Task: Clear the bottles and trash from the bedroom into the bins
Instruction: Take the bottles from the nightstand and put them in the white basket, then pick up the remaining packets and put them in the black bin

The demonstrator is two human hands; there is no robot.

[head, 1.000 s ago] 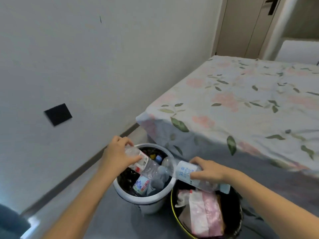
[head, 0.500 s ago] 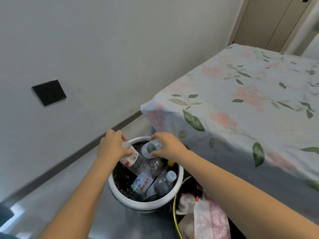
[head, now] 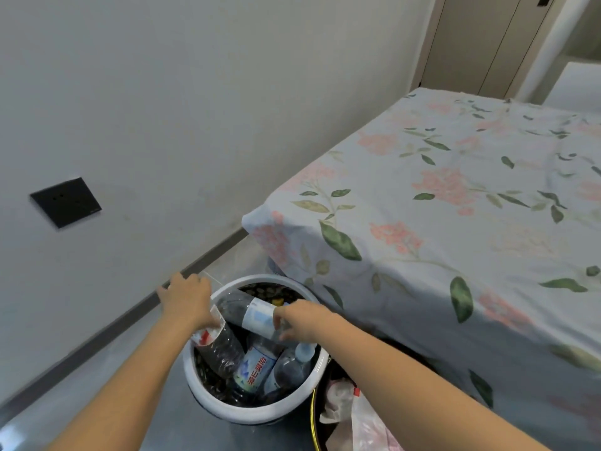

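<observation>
- Grey floor meets a pale wall along a dark skirting strip; at about 6 o'clock in the head view a white bin stands on that floor, just below the corner of the bed.
- Inside the white bin lie several clear plastic bottles: one with a blue-and-white label near the middle, and one with a pale blue cap at its 3 o'clock.
- Left hand sits over the bin's 10 o'clock rim, fingers closed around the upper end of a bottle with a red-and-white label, which slants down into the bin.
- Right hand reaches over the bin's 2 o'clock side, fingers wrapped around one end of a second bottle with a white label; this bottle lies crosswise above the others, its far end pointing toward 11 o'clock.
- Touching or just beside the white bin at its 4 o'clock stands a dark bin with a yellow rim, holding crumpled white and pink plastic trash.
- Bed, covered in a floral sheet with pink blossoms and green leaves, fills the 2 to 4 o'clock area.
- Black wall plate is fixed to the wall at 9 o'clock.
- Beige cupboard doors stand at 1 o'clock beyond the bed.
</observation>
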